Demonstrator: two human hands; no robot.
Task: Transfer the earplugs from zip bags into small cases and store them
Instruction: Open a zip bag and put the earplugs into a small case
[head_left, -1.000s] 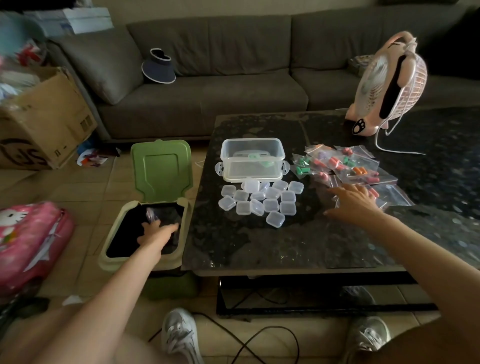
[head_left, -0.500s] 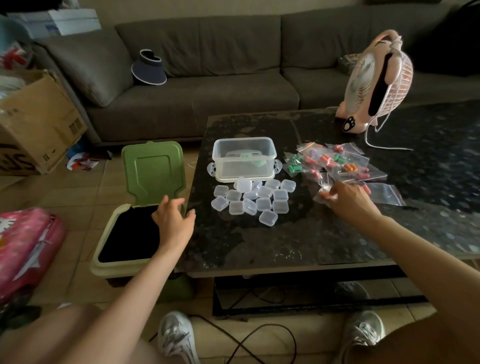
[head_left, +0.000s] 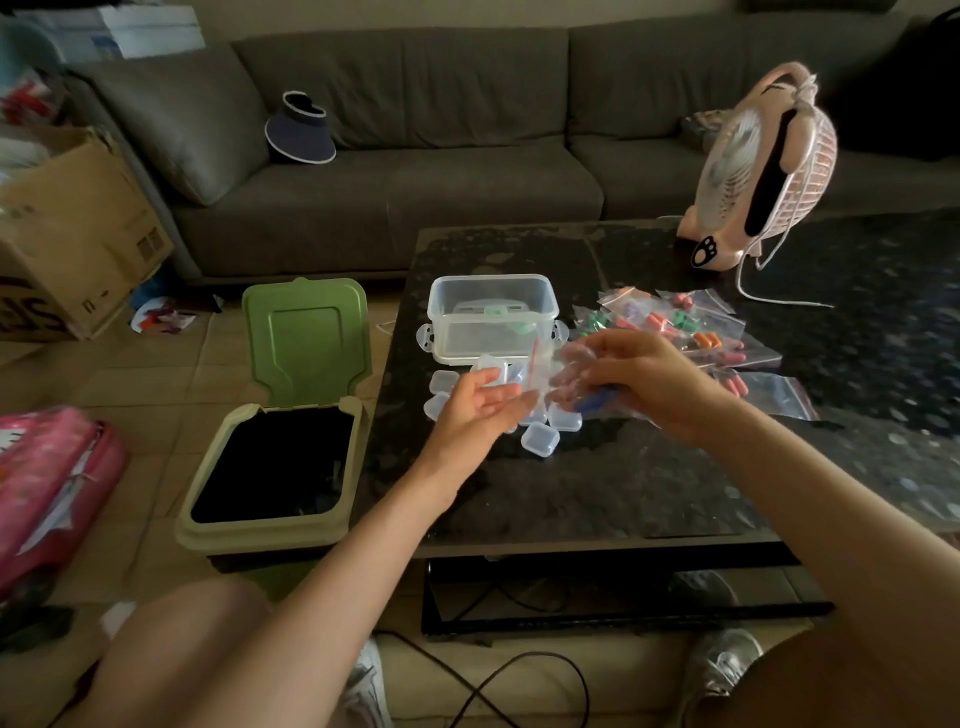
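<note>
My right hand (head_left: 644, 379) grips a clear zip bag (head_left: 550, 371) with blue earplugs (head_left: 597, 402) inside, held above the dark table (head_left: 623, 483). My left hand (head_left: 478, 410) reaches in palm up, its fingertips at the bag's lower left edge; whether it pinches the bag I cannot tell. Several small clear cases (head_left: 540, 439) lie on the table under the hands. A clear storage box (head_left: 491, 317) stands behind them. More zip bags of coloured earplugs (head_left: 691, 332) lie to the right.
An open green-lidded bin (head_left: 280, 457) stands on the floor left of the table. A pink fan (head_left: 758, 171) sits at the table's far right, its cord trailing. A cardboard box (head_left: 72, 244) and pink bag (head_left: 47, 488) lie to the left; a sofa stands behind.
My left hand came from the bin over to the table and met the right hand. My right hand lifted a zip bag off the pile and brought it toward the cases.
</note>
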